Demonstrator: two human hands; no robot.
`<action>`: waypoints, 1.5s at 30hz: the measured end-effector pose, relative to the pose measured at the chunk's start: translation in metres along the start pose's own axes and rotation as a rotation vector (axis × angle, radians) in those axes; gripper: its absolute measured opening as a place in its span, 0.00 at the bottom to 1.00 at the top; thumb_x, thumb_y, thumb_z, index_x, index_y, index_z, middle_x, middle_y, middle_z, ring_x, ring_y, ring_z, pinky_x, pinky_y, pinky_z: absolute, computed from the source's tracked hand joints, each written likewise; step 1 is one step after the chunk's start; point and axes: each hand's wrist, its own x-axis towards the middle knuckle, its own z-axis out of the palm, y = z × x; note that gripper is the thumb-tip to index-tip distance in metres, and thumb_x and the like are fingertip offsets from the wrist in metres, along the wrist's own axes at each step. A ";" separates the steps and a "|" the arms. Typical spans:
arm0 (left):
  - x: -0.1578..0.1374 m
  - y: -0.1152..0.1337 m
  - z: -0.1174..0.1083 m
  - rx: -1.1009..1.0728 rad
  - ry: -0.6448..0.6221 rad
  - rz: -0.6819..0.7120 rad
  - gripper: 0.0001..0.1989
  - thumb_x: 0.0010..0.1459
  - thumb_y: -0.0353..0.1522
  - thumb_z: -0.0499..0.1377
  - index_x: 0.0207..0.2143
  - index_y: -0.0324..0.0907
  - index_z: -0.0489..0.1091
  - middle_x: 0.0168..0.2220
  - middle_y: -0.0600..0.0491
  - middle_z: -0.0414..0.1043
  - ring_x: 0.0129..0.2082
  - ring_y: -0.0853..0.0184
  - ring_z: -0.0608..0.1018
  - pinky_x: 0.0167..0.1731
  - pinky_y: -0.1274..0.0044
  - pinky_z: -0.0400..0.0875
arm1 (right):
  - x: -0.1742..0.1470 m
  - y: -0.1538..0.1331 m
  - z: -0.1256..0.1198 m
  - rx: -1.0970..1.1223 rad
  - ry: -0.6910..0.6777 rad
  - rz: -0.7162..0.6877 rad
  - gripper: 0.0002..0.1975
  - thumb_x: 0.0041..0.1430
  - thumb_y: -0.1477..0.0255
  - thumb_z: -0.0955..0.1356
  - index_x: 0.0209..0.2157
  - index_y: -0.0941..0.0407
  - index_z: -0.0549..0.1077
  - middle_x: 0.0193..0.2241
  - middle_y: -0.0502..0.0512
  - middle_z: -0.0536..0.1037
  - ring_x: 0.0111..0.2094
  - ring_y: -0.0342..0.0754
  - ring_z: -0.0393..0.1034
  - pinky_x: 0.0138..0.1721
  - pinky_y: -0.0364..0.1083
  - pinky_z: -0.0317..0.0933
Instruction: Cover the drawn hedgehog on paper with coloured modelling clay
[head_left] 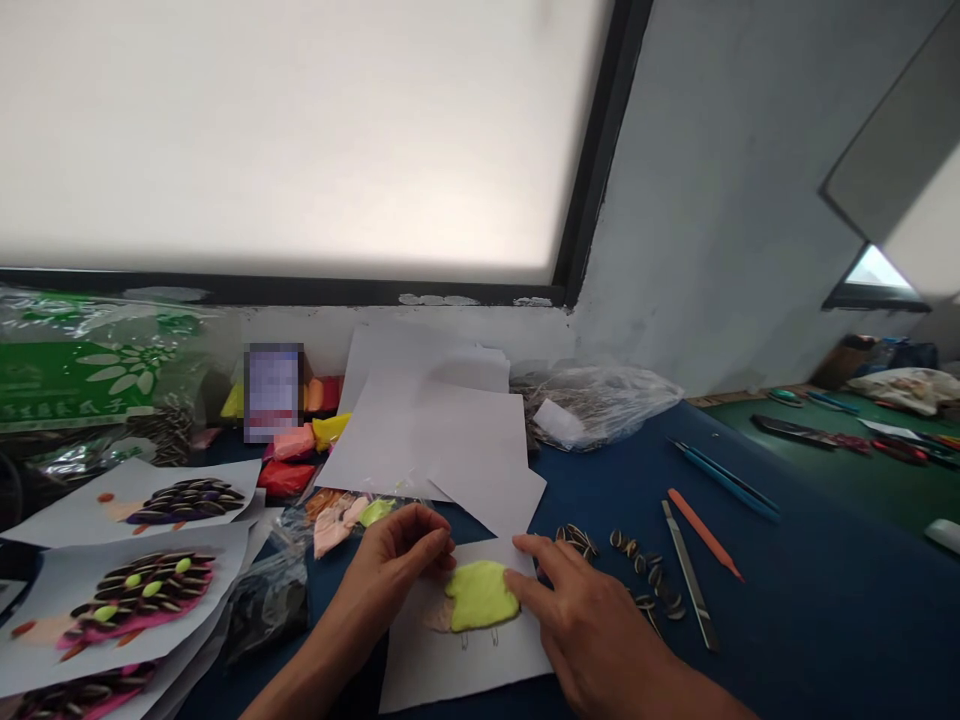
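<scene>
A flattened lime-yellow clay shape lies on a white sheet of paper in front of me. Pale pinkish clay adjoins its lower left, and two small leg outlines are drawn below. My left hand is at the shape's upper left, thumb and fingers curled together in a pinch; whatever is between them is hidden. On the other side, my right hand has its fingers apart, one fingertip touching the clay's right edge and the index finger reaching over the paper's top edge.
Striped sunflower seeds, a metal knife-like tool, an orange tool and blue tweezers lie rightward. Finished seed-covered hedgehog pictures are stacked left. Behind are blank paper sheets, clay packs and a seed bag.
</scene>
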 end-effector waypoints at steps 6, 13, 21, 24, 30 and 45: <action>0.002 -0.004 0.000 -0.005 0.005 0.016 0.18 0.41 0.45 0.69 0.26 0.41 0.71 0.23 0.54 0.74 0.25 0.65 0.77 0.26 0.76 0.71 | 0.000 0.000 -0.005 -0.032 0.006 0.025 0.29 0.52 0.85 0.62 0.56 0.56 0.70 0.61 0.69 0.63 0.57 0.67 0.62 0.47 0.61 0.67; 0.002 -0.006 -0.003 -0.047 0.004 -0.002 0.20 0.40 0.46 0.70 0.26 0.41 0.71 0.24 0.55 0.75 0.25 0.66 0.77 0.28 0.77 0.71 | -0.001 -0.003 -0.005 -0.023 -0.008 -0.002 0.30 0.53 0.85 0.63 0.58 0.57 0.69 0.62 0.70 0.61 0.58 0.67 0.60 0.50 0.62 0.64; -0.004 0.004 -0.004 -0.128 -0.054 0.026 0.18 0.48 0.45 0.69 0.32 0.40 0.74 0.30 0.53 0.77 0.26 0.68 0.77 0.26 0.79 0.70 | 0.006 0.000 -0.008 0.385 0.242 0.005 0.14 0.63 0.78 0.62 0.45 0.56 0.75 0.41 0.59 0.76 0.42 0.52 0.70 0.43 0.49 0.64; -0.009 0.010 0.003 -0.194 -0.100 0.017 0.18 0.49 0.44 0.69 0.32 0.39 0.75 0.30 0.52 0.77 0.23 0.70 0.76 0.23 0.80 0.67 | 0.009 -0.003 -0.010 0.620 0.262 0.078 0.09 0.63 0.71 0.65 0.39 0.57 0.77 0.34 0.55 0.76 0.33 0.47 0.69 0.37 0.45 0.63; -0.019 0.011 0.023 -0.273 -0.205 -0.029 0.17 0.49 0.43 0.70 0.31 0.39 0.75 0.29 0.52 0.77 0.21 0.72 0.75 0.21 0.81 0.66 | 0.015 -0.010 -0.013 1.065 0.142 0.211 0.12 0.57 0.65 0.70 0.40 0.58 0.77 0.28 0.52 0.76 0.30 0.46 0.68 0.32 0.43 0.61; -0.021 0.008 0.030 -0.051 -0.241 -0.130 0.23 0.47 0.50 0.67 0.28 0.37 0.77 0.15 0.55 0.68 0.17 0.72 0.70 0.18 0.82 0.58 | 0.008 -0.003 -0.007 0.496 0.474 -0.095 0.08 0.61 0.72 0.69 0.29 0.57 0.77 0.25 0.51 0.76 0.27 0.44 0.68 0.31 0.43 0.55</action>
